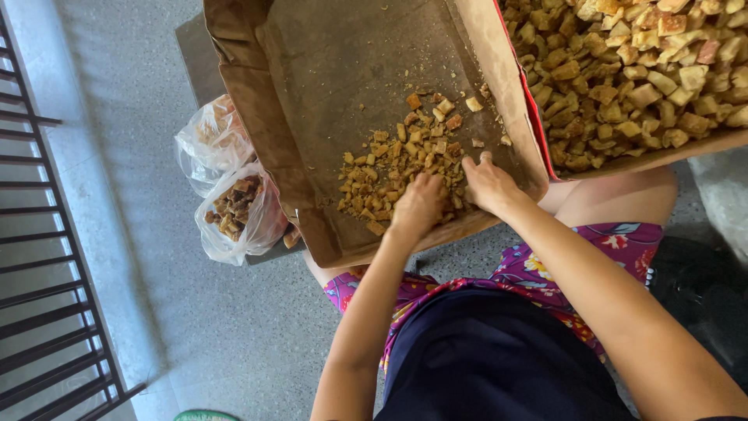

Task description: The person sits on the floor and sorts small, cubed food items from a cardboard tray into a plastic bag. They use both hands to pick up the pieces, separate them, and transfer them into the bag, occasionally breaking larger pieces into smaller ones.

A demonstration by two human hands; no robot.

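Digging into the brown box (pixel 312 109), both hands sit in the small heap of golden chunks (pixel 397 168) near its front wall. Left hand (pixel 417 206) has fingers curled down into the pile; right hand (pixel 489 185) rests beside it, fingers loosely together. A second box (pixel 538 117) to the right is heaped full. Two clear bags (pixel 234 187) lie left.
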